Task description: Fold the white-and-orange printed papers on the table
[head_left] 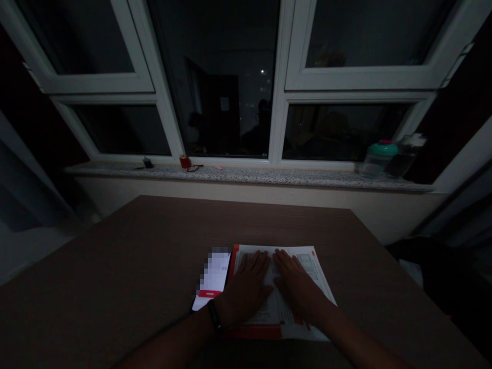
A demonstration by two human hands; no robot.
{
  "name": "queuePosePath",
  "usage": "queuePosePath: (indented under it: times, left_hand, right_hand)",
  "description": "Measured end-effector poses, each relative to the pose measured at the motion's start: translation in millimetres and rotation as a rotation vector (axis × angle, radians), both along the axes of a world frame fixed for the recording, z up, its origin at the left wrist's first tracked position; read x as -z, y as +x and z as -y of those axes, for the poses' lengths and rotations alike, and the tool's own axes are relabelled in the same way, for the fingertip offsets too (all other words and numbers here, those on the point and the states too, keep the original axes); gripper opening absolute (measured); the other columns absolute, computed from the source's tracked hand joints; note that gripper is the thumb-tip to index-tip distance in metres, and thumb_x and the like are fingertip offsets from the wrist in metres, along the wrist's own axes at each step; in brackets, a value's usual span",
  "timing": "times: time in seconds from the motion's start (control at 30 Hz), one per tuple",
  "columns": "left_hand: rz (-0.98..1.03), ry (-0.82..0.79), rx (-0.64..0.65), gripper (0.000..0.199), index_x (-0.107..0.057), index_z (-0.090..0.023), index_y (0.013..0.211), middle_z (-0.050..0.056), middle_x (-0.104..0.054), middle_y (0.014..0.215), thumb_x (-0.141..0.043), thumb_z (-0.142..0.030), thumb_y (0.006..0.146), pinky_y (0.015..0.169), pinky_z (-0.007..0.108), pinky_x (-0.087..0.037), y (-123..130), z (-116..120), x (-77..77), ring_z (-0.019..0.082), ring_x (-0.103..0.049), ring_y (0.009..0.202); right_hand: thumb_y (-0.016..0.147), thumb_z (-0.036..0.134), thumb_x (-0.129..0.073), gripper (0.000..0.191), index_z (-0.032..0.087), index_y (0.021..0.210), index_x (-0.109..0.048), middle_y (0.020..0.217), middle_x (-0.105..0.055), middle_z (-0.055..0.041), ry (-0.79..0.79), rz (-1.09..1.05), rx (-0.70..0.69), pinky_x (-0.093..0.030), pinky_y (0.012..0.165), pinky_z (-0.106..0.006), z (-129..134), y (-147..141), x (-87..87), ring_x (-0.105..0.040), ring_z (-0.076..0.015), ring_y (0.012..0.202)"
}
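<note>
Looking forward and down, with 12 o'clock straight ahead of the person, a white-framed window (280, 123) fills the far side of the view above a speckled granite sill (246, 175). On the sill at about 1 o'clock stand a teal-lidded plastic bottle (378, 160) and a darker bottle (403, 159), while a small red cup (185, 162) and a pair of glasses (194, 168) sit toward 11 o'clock. A brown wood-grain tabletop (115, 266) spreads below the sill. Near its front edge, at 12 o'clock from the wrists, lies a printed sheet with red edging (277, 302), though its long axis is hard to settle from this angle. A lit smartphone (210, 277) rests just beside the sheet, at about 10 o'clock from the left hand (246, 292), which is the nearer hand to it. That hand and the right hand (298, 284) lie side by side on the sheet, palms down and spread flat, with neither pinching anything. Both forearms angle inward from the lower corners of the view, and a black wristband (214, 313) circles the left wrist.
</note>
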State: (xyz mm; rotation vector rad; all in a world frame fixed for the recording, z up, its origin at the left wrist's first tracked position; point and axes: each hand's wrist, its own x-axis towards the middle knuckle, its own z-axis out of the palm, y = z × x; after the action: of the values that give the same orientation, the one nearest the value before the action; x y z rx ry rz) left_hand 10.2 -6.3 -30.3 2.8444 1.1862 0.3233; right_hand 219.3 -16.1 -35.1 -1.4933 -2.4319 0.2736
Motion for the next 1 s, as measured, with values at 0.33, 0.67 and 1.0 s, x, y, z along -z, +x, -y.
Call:
queuePosePath:
  times: [0.33, 0.67, 1.0]
  left_hand:
    - [-0.021, 0.018, -0.006, 0.06, -0.017, -0.015, 0.155, 0.012, -0.02, 0.16, -0.038, -0.039, 0.103, 0.119, 0.051, -0.019, 0, 4, -0.5, 0.026, -0.014, 0.148]
    - [0.006, 0.021, -0.024, 0.062, -0.017, -0.016, 0.154, 0.012, -0.019, 0.16, -0.04, -0.04, 0.102, 0.118, 0.051, -0.021, 0, 3, 2.8, 0.027, -0.014, 0.148]
    - [0.01, 0.005, 0.042, 0.059, -0.022, -0.018, 0.153, 0.012, -0.025, 0.159, -0.041, -0.041, 0.103, 0.117, 0.053, -0.02, -2, -3, -4.8, 0.026, -0.017, 0.148]
  right_hand:
    - [0.099, 0.029, -0.035, 0.055, 0.007, 0.151, -0.032, 0.159, -0.026, -0.0142, 0.011, 0.023, 0.036, -0.02, 0.121, -0.05, 6, -4, 2.4, -0.016, -0.0251, 0.149]
    - [0.1, 0.029, -0.035, 0.057, 0.002, 0.15, -0.032, 0.158, -0.024, -0.0169, -0.015, 0.056, 0.082, -0.02, 0.121, -0.051, 10, -6, -5.9, -0.017, -0.0281, 0.148]
    - [0.096, 0.029, -0.044, 0.056, 0.008, 0.148, -0.039, 0.158, -0.029, -0.0172, 0.055, -0.017, 0.075, -0.025, 0.119, -0.051, 8, -3, -5.0, -0.022, -0.0291, 0.147]
